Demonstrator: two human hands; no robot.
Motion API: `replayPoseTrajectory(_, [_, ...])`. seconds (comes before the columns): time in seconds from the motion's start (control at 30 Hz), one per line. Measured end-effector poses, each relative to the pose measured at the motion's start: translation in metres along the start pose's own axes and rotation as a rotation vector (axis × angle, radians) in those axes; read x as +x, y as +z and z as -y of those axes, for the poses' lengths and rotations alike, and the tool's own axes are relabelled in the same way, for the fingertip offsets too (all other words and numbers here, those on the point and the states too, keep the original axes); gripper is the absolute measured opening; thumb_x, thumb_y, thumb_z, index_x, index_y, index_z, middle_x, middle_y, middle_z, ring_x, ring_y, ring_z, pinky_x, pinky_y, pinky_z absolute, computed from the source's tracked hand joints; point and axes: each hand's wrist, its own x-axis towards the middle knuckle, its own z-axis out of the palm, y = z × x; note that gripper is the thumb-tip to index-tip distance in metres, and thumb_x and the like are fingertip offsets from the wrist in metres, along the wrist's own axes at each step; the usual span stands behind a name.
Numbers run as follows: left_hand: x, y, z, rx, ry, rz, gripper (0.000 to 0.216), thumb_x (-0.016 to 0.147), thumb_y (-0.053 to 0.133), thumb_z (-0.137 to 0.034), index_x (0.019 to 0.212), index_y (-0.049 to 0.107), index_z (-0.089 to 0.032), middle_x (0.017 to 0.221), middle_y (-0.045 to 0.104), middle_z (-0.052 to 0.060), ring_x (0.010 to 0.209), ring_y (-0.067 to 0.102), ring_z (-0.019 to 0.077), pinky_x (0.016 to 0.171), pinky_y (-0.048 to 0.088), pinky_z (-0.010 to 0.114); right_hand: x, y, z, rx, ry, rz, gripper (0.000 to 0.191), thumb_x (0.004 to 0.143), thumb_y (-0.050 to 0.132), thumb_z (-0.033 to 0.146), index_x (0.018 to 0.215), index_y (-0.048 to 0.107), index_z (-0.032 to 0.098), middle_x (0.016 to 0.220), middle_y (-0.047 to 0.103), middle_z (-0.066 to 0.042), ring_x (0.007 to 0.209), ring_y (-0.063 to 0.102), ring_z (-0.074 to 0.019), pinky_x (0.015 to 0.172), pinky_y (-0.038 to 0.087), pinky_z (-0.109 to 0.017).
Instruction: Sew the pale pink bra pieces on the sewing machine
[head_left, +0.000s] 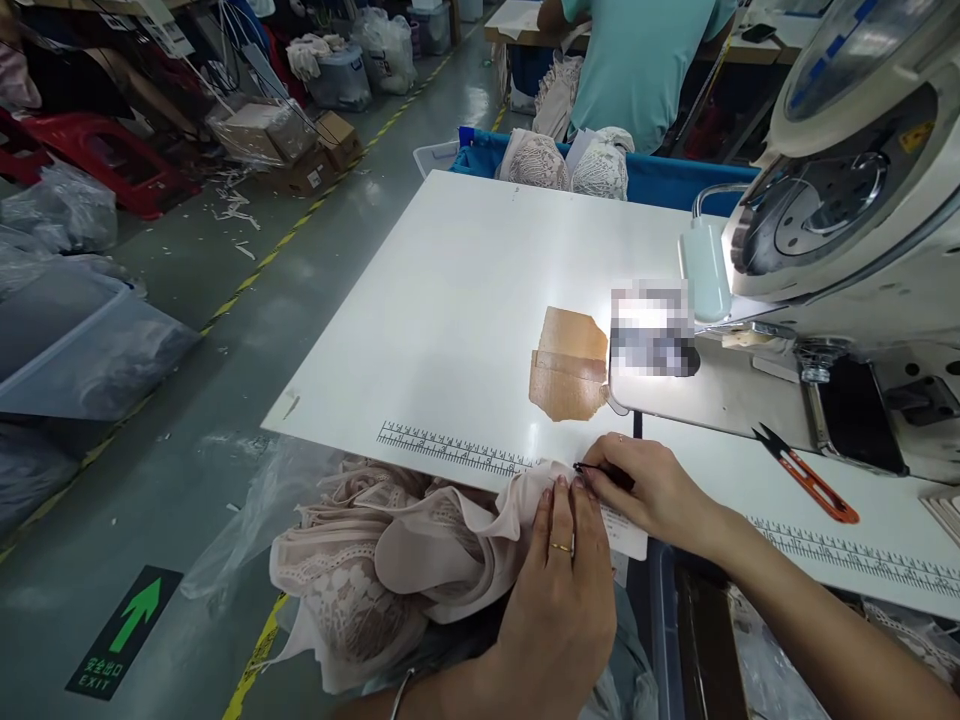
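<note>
A beige lace bra (442, 560) lies bunched over the front edge of the white table (450, 300), most of it hanging down. My left hand (562, 590) rests on the bra's right end with fingers stretched flat, pressing the fabric at the table edge; its thumb is hidden. Just beyond those fingertips, my right hand (652, 485) is closed in a pinch around a thin black pointed tool (581, 467). The tool's tip touches or almost touches the fabric. My fingers cover the rest of it, so its kind is unclear. A white card (626, 535) shows beneath my right hand.
A sewing machine (847, 230) stands at the right, with orange thread snips (810, 475) before it. Brown tape (570, 365) and a printed ruler (457, 447) mark the tabletop. Behind, a blue bin (660, 175) holds lace bras; a person in a turquoise shirt (645, 70) sits beyond.
</note>
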Motion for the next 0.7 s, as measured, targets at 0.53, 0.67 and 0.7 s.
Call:
replayPoseTrajectory(0.53, [0.0036,-0.0027,-0.0026,-0.057,-0.029,-0.025,0.041,0.088,0.057,-0.015,0.125,0.059,0.003,0.130,0.061,0.019,0.123,0.056,0.0371,0.100,0.055,0.044,-0.0005,-0.0031,0.0026,-0.010,0.025,-0.030,0.016,0.094,0.046,0.022,0.080,0.053,0.021,0.066,0.058,0.002,0.057,0.051,-0.0111,0.054,0.040,-0.023])
replayPoseTrajectory(0.67, [0.0045,-0.0032,-0.0020,-0.051,-0.020,-0.038,0.041,0.087,0.058,-0.014,0.124,0.060,0.003,0.128,0.063,0.019,0.122,0.057,0.0372,0.100,0.055,0.044,0.0006,-0.0016,0.0034,-0.020,-0.029,-0.031,0.015,0.094,0.046,0.019,0.080,0.053,0.021,0.068,0.058,0.001,0.058,0.052,-0.0111,0.056,0.041,-0.023])
replayPoseTrajectory(0.7, [0.0046,-0.0032,-0.0019,-0.050,-0.016,-0.037,0.041,0.087,0.058,-0.015,0.124,0.060,0.004,0.128,0.062,0.020,0.123,0.056,0.0375,0.101,0.055,0.044,0.0007,-0.0013,0.0031,-0.023,-0.041,-0.029,0.015,0.094,0.046,0.019,0.081,0.053,0.021,0.068,0.058,0.001,0.059,0.052,-0.0112,0.056,0.041,-0.023])
